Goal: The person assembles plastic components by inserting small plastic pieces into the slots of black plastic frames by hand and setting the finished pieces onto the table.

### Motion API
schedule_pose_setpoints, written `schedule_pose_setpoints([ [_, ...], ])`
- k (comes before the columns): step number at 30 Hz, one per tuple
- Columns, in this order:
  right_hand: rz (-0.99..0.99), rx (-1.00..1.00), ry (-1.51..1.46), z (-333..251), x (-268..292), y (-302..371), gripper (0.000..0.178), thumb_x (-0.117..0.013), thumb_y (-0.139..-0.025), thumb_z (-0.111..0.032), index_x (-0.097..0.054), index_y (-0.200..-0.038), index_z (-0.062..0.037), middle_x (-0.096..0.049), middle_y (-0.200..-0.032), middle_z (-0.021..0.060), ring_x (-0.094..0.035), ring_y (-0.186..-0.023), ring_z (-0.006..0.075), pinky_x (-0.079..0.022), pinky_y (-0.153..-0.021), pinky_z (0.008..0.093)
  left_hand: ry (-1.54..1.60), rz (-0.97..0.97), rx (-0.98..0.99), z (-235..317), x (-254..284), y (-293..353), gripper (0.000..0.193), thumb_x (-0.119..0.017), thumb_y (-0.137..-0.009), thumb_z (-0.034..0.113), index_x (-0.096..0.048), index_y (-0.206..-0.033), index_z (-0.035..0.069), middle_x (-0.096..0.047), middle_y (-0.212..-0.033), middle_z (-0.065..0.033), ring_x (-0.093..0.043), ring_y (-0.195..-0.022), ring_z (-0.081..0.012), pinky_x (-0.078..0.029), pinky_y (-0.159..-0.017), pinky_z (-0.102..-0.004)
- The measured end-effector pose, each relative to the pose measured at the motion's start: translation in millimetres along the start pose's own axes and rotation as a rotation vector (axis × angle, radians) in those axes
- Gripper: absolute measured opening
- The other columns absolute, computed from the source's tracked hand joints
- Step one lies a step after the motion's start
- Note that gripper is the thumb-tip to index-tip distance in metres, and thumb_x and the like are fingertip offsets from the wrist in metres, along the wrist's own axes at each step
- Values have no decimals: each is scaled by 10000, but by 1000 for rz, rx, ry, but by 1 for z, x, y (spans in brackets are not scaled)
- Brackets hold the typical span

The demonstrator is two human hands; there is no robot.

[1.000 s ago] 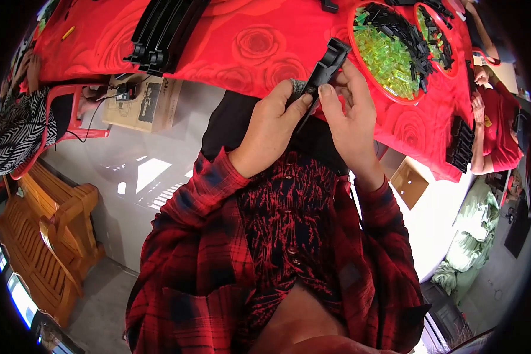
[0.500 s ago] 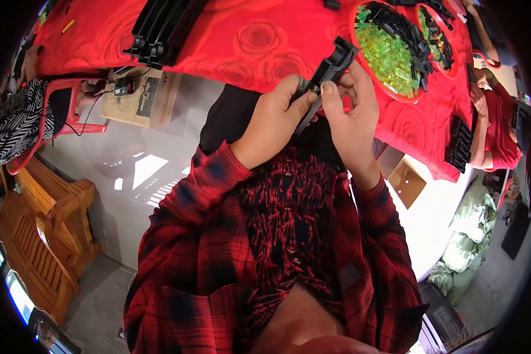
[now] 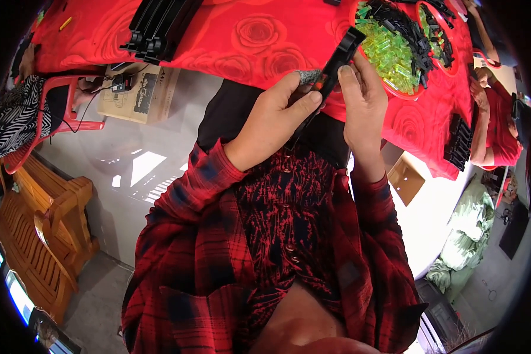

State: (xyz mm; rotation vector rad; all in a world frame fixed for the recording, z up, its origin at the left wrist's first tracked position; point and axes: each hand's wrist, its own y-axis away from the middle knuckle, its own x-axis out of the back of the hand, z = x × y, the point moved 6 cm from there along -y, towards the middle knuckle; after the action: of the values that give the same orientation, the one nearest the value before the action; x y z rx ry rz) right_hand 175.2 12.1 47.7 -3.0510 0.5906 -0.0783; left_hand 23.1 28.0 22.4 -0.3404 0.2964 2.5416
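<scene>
Slender black plastic part [image 3: 340,59], long axis slanting up and rightward to just beside a red-rimmed bowl [image 3: 408,97] in this view; left hand [image 3: 272,118] clasps its lower length, right hand [image 3: 364,109] pinches it nearer the upper end

A wooden bench [image 3: 32,239] stands near a red chair [image 3: 88,125].

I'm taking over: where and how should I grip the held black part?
Probably pinch the black part at its far end, from the table side: it is long, and that end juts past the left hand and right hand.
</scene>
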Motion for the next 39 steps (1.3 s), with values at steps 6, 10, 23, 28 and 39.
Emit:
schedule_pose_setpoints([
  [6, -37, 5, -17, -3, -6, 0, 476, -635, -973, -54, -481, -1402, 84, -629, -1006, 41, -580, -923, 80, -489, -778, 221, 293, -85, 168, -7, 2, -2, 303, -522, -1069, 166, -575, -1323, 9, -637, -1166, -4, -580, -1095, -82, -460, -953, -251],
  [10, -71, 365, 483, -23, -19, 6, 673, -720, -824, -44, -458, -1440, 24, -619, -1105, 168, -633, -1002, 253, -530, -821, 360, 507, -5, 93, -8, -4, -4, 297, -536, -1062, 139, -572, -1341, 44, -621, -1138, 11, -567, -1029, -61, -462, -939, -232],
  [23, 38, 185, 528, -13, -33, 13, 342, -680, -871, -103, -604, -1189, -3, -659, -991, 177, -619, -950, 348, -450, -873, 447, 851, -63, 113, -23, -2, -4, 411, -543, -1049, 102, -471, -1452, 136, -597, -1260, -17, -567, -1181, -136, -454, -1061, -319],
  [28, 8, 143, 566, -10, -34, 13, 328, -683, -865, -105, -610, -1172, -12, -674, -984, 160, -625, -967, 338, -412, -927, 445, 953, -57, 136, -29, -1, -4, 379, -514, -1058, 82, -483, -1430, 140, -593, -1277, -27, -567, -1190, -152, -454, -1076, -345],
  [39, -15, 104, 528, -11, -37, 16, 270, -663, -857, -76, -590, -1102, 10, -655, -1006, 187, -621, -960, 351, -433, -887, 445, 789, -3, 136, -29, 1, -2, 385, -530, -1044, 48, -460, -1406, 158, -597, -1233, -11, -592, -1125, -142, -478, -1043, -337],
])
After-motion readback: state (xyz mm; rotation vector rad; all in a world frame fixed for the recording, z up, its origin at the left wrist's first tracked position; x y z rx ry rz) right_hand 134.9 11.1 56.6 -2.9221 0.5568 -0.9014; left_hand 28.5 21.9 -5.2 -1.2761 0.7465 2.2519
